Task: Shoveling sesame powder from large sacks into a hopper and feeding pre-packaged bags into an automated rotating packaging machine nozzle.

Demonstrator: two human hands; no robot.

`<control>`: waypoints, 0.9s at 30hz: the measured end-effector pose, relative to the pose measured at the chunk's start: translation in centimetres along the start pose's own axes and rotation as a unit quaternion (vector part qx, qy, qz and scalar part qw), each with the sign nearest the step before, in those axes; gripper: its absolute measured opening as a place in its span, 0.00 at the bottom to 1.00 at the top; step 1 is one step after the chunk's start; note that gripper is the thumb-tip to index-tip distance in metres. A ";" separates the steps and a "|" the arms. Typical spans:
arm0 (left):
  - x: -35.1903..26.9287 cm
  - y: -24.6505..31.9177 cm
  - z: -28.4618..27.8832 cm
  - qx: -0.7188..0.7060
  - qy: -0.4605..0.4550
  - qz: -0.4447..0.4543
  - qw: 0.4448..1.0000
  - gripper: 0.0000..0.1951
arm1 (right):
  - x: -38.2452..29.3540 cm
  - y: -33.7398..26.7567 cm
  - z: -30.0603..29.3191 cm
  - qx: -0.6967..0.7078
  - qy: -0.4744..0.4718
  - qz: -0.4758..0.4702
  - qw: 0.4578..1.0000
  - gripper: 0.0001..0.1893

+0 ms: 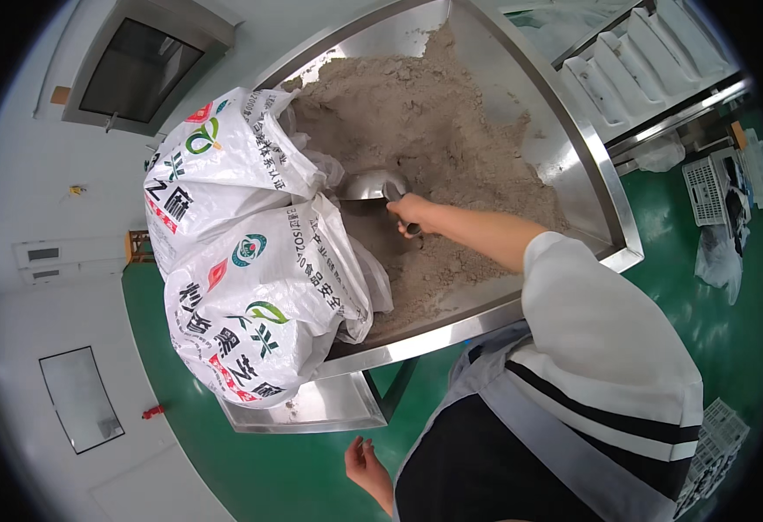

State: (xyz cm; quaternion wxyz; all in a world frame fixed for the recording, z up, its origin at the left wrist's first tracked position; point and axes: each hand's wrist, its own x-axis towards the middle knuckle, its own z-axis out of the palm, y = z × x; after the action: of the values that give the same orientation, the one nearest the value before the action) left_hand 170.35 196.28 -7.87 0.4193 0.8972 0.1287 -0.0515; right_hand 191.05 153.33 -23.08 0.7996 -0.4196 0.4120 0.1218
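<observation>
My right hand [414,214] grips the handle of a metal scoop [369,184] over a stainless-steel trough [414,349]. The scoop's rounded bowl lies close by the mouths of two white woven sacks, against a hollow in a heap of grey-brown powder [414,104]. Whether it holds powder cannot be seen. Bulging over the trough's left side are the upper sack [224,156] and the lower sack [270,280], both printed with writing and lined with clear plastic. Below the trough, my left hand [367,464] hangs loosely curled with nothing in it.
A steel shelf or tray [309,408] juts out beneath the lower sack. White moulded trays [642,65] sit on a rack at the upper right. Plastic crates [708,189] stand on the green floor [655,261]. Windowed white walls [22,169] are at left.
</observation>
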 end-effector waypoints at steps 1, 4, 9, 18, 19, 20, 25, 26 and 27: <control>-0.2 0.4 0.4 -0.020 -0.003 0.013 1.000 0.10 | -0.9 -0.3 -0.6 -0.039 -0.007 -0.014 0.999 0.13; 0.1 -1.2 0.9 0.049 -0.031 0.021 0.998 0.09 | -6.2 -1.8 -3.1 -0.156 0.020 -0.098 0.983 0.11; 1.5 0.7 2.8 0.030 -0.009 -0.034 0.999 0.07 | -6.0 -5.0 -5.3 0.084 -0.035 -0.013 0.996 0.13; 4.6 -3.1 -0.5 -0.017 0.045 0.026 0.999 0.07 | -9.5 -3.7 -2.8 0.022 0.115 -0.192 0.974 0.06; 5.1 -3.7 -1.0 -0.027 0.060 0.018 0.998 0.07 | -10.7 -3.0 -1.9 -0.042 0.175 -0.237 0.955 0.05; 5.8 -4.3 -1.2 -0.077 0.062 0.033 0.995 0.07 | -10.1 -2.9 -3.0 0.067 0.102 -0.221 0.968 0.05; 9.1 -6.6 -3.9 -0.059 0.041 0.067 0.995 0.07 | -12.4 -1.6 -2.1 -0.020 0.125 -0.233 0.964 0.04; 9.7 -6.9 -5.1 -0.057 0.043 0.100 0.992 0.07 | -13.1 -1.1 -0.8 -0.123 0.208 -0.263 0.934 0.04; 10.3 -7.1 -5.7 -0.058 0.039 0.135 0.988 0.07 | -12.9 -1.4 -0.8 -0.124 0.216 -0.272 0.929 0.04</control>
State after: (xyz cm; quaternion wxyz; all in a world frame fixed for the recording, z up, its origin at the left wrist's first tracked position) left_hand 178.26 206.94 -11.50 0.4687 0.8817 0.0258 0.0486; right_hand 183.27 153.76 -12.72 0.6352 -0.6274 0.4267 -0.1442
